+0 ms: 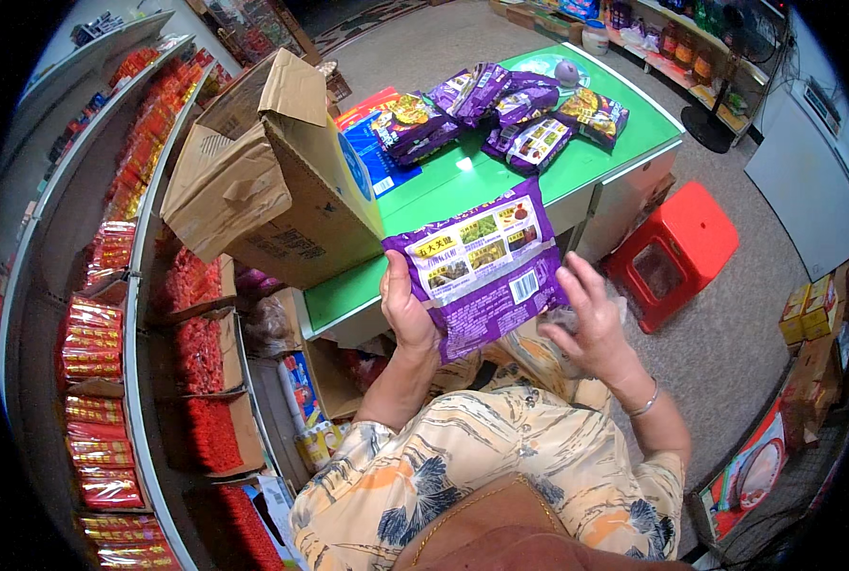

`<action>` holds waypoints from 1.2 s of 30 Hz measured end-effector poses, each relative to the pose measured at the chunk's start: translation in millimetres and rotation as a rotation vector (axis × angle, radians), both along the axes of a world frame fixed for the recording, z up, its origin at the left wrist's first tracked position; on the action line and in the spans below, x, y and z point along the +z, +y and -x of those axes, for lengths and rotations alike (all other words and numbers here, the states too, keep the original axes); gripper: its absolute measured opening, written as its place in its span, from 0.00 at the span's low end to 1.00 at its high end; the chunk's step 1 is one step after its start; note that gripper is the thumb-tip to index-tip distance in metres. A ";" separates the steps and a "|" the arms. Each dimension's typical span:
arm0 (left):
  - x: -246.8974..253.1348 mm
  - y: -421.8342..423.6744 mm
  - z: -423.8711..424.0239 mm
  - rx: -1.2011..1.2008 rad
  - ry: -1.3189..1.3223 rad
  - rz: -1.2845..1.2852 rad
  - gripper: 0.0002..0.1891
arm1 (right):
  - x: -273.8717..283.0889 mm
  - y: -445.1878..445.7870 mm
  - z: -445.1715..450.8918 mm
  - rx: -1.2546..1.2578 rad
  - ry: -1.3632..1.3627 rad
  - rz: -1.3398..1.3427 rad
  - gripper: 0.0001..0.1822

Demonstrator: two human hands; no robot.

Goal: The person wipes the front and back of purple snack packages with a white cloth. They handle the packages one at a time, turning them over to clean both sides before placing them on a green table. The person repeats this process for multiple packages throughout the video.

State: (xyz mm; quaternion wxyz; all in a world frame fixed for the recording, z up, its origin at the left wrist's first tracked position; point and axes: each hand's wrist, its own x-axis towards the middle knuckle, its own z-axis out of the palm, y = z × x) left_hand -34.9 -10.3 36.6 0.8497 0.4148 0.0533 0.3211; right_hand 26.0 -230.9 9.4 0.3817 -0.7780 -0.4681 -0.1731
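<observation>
A purple plastic food packet [487, 268], its printed back facing up with a barcode, is held in front of my body. My left hand [409, 307] grips its left edge, thumb on top. At its right edge is my right hand [587, 314], fingers spread and slightly bent; whether they touch the packet is unclear. Beyond it, several similar purple packets [539, 139] lie loosely piled on a green-topped counter [424, 203]. An open cardboard box [310, 207] stands on the counter's left end; its inside is mostly hidden.
Shelves with red packets [100, 335] line the left side. A red plastic stool [681, 243] stands right of the counter. A standing fan [710, 121] is behind, near shelves with bottles. Blue and red flat packages [378, 153] lie beside the box. Cartons [810, 307] stand at far right.
</observation>
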 end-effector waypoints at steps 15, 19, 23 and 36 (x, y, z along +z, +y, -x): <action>1.8 -20.1 3.6 0.055 0.026 0.063 0.25 | -20.5 29.8 0.3 -0.037 0.087 0.062 0.47; 5.6 -29.4 7.7 0.042 0.018 0.020 0.26 | -21.7 32.1 2.6 -0.022 0.085 -0.008 0.48; 4.2 -35.8 12.8 -0.041 -0.032 -0.028 0.26 | -18.4 34.8 4.9 -0.033 0.044 -0.077 0.48; 4.7 -36.3 18.7 -0.158 -0.237 -0.041 0.18 | -19.2 24.4 -8.6 -0.108 -0.106 -0.211 0.43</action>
